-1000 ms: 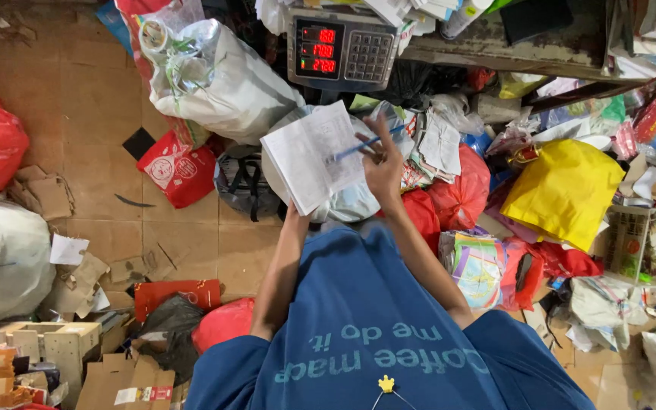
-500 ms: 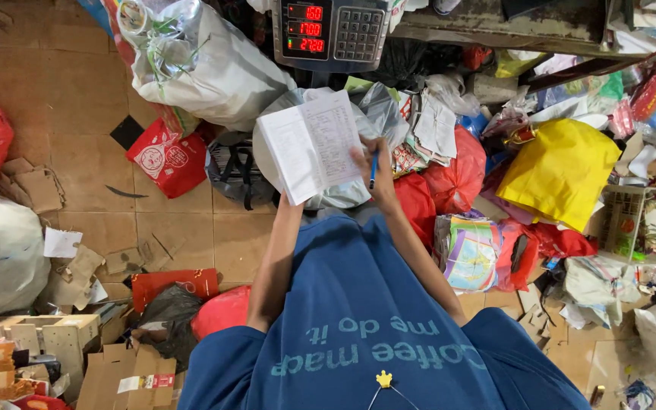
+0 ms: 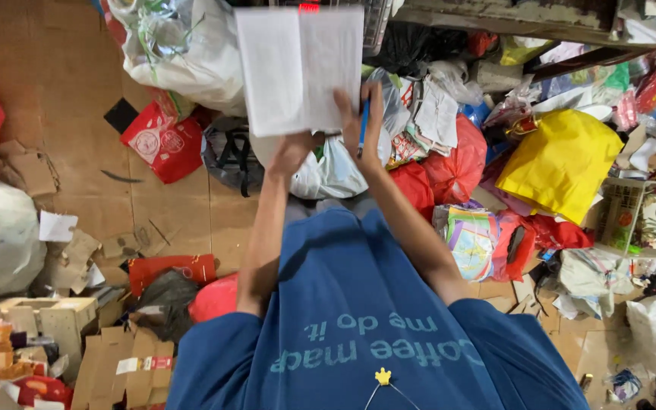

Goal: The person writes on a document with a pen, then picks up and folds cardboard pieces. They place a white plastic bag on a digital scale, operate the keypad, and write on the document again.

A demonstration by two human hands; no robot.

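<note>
- An open white notebook (image 3: pixel 300 68) is gripped at its lower edge by the left hand (image 3: pixel 291 154), fingers closed on it.
- A blue pen (image 3: pixel 363 126) is pinched in the right hand (image 3: pixel 362 121), against the notebook's right page.
- No writing can be made out on the pages; any note appears barely begun.
- Beyond the fingers, a white sack (image 3: pixel 191 61) and a yellow bag (image 3: pixel 559 163) lie on the floor.

Even, fairly bright overhead light, soft shadows. White open paper notebook (image 3: pixel 299 70) nearly washed out at top. Wide-angle bending at edges; slight softness throughout, colours saturated.
</note>
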